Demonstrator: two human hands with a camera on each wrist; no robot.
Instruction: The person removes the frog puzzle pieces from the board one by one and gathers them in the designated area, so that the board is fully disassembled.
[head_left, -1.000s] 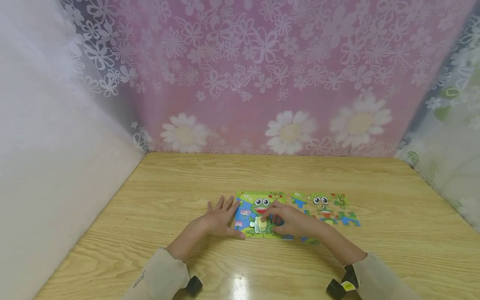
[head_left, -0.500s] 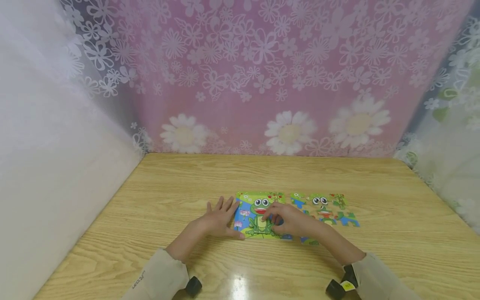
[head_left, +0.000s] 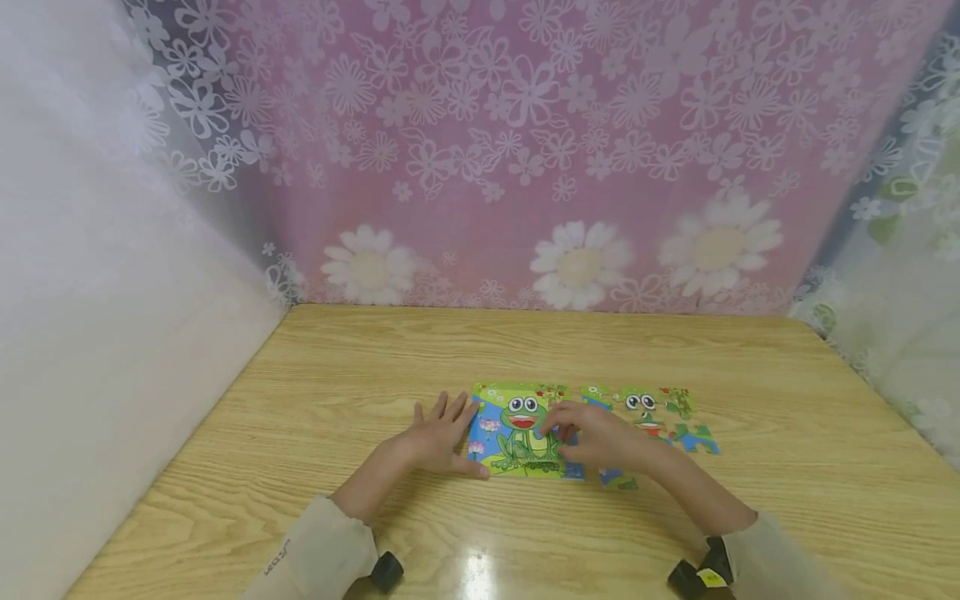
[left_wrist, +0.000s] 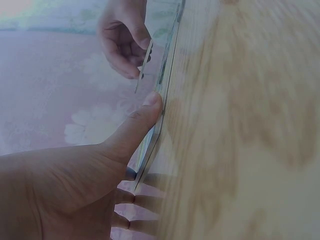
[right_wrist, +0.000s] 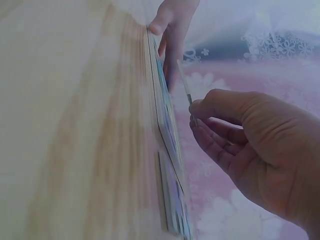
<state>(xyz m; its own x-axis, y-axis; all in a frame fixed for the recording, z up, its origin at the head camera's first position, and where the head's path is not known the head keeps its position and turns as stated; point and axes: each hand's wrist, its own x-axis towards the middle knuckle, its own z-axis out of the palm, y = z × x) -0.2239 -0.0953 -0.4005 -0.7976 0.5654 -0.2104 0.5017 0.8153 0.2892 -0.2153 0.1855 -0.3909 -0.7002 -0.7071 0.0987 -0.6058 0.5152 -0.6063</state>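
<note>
A frog picture puzzle board (head_left: 517, 390) lies flat on the wooden table. My left hand (head_left: 435, 442) rests at its left side with fingers spread and straight, and the thumb (left_wrist: 147, 105) presses on the board's near edge. Over the right half of the picture is my right hand (head_left: 603, 437), pinching a thin puzzle piece (right_wrist: 183, 80) between thumb and fingertips. Seen from the right wrist, that piece is tilted and raised off the board. The fingers hide part of the frog's right side in the head view.
Several loose puzzle pieces (head_left: 640, 402) with frog and flower parts lie right of the board, some behind the right hand and forearm. A flowered pink cloth (head_left: 465, 167) stands along the table's far edge, with a white one (head_left: 135, 292) at the left.
My right hand has shifted a little to the right over the board, carrying the puzzle piece across the frog's belly. The left hand has stayed in place.
</note>
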